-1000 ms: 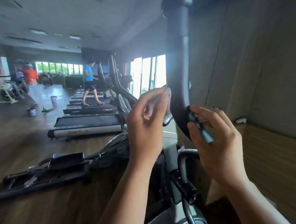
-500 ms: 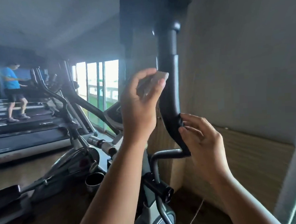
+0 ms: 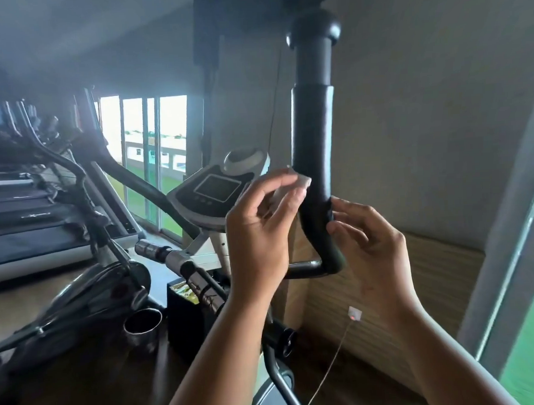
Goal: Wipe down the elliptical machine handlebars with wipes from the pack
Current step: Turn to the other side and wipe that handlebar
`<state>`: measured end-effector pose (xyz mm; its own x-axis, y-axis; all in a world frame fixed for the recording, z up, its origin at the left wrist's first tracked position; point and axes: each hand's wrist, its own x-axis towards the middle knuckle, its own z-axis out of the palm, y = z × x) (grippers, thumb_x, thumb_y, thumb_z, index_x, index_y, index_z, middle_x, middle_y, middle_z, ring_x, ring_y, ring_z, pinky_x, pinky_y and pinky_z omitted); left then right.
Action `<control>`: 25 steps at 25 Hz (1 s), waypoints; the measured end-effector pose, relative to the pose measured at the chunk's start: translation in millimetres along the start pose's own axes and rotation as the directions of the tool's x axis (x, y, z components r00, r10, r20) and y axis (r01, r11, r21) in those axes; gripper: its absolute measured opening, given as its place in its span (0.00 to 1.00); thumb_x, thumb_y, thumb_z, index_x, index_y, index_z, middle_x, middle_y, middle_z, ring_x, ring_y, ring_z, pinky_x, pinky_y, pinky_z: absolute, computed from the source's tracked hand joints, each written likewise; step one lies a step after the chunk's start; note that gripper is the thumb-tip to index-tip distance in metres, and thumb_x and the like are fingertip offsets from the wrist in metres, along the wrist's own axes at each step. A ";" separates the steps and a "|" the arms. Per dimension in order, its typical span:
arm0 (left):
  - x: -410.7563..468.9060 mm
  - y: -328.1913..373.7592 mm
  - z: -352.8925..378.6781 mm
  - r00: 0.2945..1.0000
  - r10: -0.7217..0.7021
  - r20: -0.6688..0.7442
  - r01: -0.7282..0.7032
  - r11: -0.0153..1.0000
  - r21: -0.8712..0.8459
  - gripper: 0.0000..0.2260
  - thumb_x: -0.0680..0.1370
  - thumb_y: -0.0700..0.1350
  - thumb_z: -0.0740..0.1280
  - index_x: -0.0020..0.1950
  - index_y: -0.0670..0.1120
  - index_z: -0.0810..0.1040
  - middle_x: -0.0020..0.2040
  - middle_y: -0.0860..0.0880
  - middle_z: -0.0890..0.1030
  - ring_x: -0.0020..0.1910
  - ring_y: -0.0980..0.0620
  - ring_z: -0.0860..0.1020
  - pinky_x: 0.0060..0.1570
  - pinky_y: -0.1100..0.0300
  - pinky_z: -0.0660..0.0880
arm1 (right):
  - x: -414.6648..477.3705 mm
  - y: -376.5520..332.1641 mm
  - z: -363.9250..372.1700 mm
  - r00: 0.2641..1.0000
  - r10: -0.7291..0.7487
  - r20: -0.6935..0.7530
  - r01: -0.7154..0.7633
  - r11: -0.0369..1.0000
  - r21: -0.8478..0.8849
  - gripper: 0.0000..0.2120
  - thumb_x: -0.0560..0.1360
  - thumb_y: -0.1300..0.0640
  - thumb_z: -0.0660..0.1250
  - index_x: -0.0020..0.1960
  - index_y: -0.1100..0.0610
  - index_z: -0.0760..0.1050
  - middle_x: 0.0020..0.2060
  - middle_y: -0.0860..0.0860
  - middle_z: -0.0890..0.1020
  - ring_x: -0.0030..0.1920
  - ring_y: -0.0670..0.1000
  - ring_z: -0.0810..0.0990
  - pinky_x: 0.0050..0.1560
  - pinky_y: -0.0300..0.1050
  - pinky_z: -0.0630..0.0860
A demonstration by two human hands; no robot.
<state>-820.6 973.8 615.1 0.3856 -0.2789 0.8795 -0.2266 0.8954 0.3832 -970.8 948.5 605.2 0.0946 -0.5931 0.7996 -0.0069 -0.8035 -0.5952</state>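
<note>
Left hand [image 3: 261, 230] pinches white wipe [image 3: 303, 181] against black handlebar [image 3: 313, 131] at 9 o'clock, right hand [image 3: 376, 246] half-curled, fingertips touching its 3 o'clock side, any hold unclear

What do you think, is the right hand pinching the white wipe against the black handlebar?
Not the right: the head view shows the left hand pinching the wipe against the handlebar; the right hand is at the bar's other side.

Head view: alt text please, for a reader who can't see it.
The left hand pinches a white wipe at the left side of the elliptical's black padded handlebar, while the right hand touches its right side. The console sits behind.
</note>
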 end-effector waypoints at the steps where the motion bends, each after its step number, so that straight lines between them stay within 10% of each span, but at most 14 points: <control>1: 6.7 1.4 0.3 1.000 0.022 0.005 -0.021 1.000 -0.013 0.06 0.77 0.34 0.72 0.53 0.41 0.82 0.49 0.55 0.85 0.53 0.60 0.83 0.55 0.68 0.76 | 0.1 -0.7 0.1 1.000 0.004 -0.003 -0.004 1.000 0.007 0.18 0.76 0.68 0.70 0.56 0.46 0.82 0.51 0.49 0.86 0.54 0.48 0.85 0.58 0.41 0.80; 13: -69.5 -58.7 15.2 0.967 -0.244 0.076 0.255 0.899 -0.355 0.13 0.75 0.31 0.73 0.46 0.50 0.83 0.49 0.50 0.83 0.48 0.49 0.83 0.53 0.54 0.79 | -12.0 6.2 -8.4 0.999 -0.010 0.048 0.023 0.965 -0.261 0.21 0.79 0.69 0.66 0.60 0.44 0.78 0.55 0.46 0.82 0.58 0.39 0.81 0.53 0.27 0.75; 19: -86.7 -77.5 26.4 0.881 -0.469 0.070 0.445 0.768 -0.461 0.11 0.74 0.32 0.74 0.51 0.45 0.79 0.46 0.49 0.85 0.47 0.54 0.83 0.50 0.64 0.76 | -22.6 17.0 -3.1 0.999 0.038 -0.018 -0.041 0.956 -0.289 0.21 0.77 0.69 0.68 0.60 0.47 0.77 0.57 0.47 0.82 0.56 0.34 0.81 0.52 0.25 0.74; 25: -97.4 -108.8 27.8 0.869 -0.464 0.172 0.491 0.768 -0.411 0.10 0.75 0.43 0.76 0.54 0.51 0.81 0.50 0.48 0.85 0.52 0.47 0.84 0.55 0.57 0.79 | -32.9 29.4 9.0 0.992 0.029 -0.120 -0.064 0.950 -0.307 0.26 0.74 0.68 0.71 0.63 0.43 0.75 0.60 0.48 0.81 0.61 0.41 0.81 0.61 0.37 0.77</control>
<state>-858.4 893.9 495.5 0.2860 -0.7175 0.6351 0.3836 0.6931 0.6103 -965.2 944.9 560.7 -0.0254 -0.6176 0.7861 -0.3180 -0.7405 -0.5921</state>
